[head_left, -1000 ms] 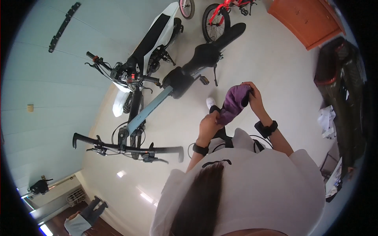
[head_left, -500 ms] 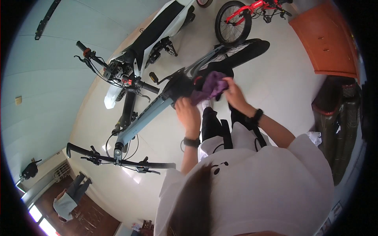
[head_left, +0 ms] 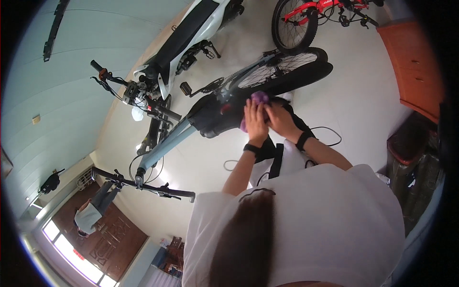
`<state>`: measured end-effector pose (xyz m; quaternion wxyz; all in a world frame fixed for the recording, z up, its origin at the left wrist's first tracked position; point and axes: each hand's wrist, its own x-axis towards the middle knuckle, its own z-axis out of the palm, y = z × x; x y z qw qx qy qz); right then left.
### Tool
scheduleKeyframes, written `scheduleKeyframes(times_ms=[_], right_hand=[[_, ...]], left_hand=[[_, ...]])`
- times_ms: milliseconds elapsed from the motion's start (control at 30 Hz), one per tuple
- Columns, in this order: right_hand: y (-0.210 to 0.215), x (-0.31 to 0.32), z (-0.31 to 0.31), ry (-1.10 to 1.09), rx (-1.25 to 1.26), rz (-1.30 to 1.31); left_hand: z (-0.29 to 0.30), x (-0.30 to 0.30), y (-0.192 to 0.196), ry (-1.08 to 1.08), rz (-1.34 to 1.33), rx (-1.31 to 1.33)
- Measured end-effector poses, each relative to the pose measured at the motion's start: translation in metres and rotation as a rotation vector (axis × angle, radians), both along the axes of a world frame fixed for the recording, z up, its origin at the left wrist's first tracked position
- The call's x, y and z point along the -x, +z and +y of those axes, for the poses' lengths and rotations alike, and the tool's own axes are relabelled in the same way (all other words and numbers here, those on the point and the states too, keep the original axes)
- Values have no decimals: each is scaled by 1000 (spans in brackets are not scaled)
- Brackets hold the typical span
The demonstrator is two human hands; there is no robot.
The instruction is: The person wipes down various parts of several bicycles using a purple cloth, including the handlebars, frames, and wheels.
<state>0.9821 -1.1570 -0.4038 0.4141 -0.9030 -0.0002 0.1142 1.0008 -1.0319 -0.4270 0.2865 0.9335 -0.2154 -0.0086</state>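
A purple cloth (head_left: 259,97) is bunched between my two hands, partly hidden by them. My left hand (head_left: 256,119) lies over it with the fingers close together and pointing away from me. From the other side, my right hand (head_left: 280,119) presses in against the cloth, its fingertips meeting the left hand. Just beyond both hands is a light blue bicycle (head_left: 165,146) with a black covering (head_left: 210,115) over the middle of its frame. Whether the cloth touches the bicycle I cannot tell.
A white and black motorbike-style bike (head_left: 179,45) stands beyond the blue bicycle. At the far side is a red bicycle (head_left: 306,19). An orange-brown cabinet (head_left: 406,67) is at the right, above a dark armchair (head_left: 406,143). Another person (head_left: 91,215) stands by the brown door (head_left: 112,239).
My hands have come together, and the cloth that was spread between them is now bunched up. The view has shifted. The person at the far left has moved slightly in the picture.
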Motion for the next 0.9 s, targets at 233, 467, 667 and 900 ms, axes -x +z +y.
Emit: scheduleKeyframes(times_ms=[233,467,667,900], right_hand=[[-27,13,-32,100,-21,-175],[6,-17,36,381,-199,-223],[24,-60,86,491,-236,-424],[0,-60,32,199,54,-361]], left_hand=[[-33,-1,-6,-56,48,-71],[56,9,19,242,49,-151],[90,-5,49,489,103,-264],[33,-34,24,210,131,-233]])
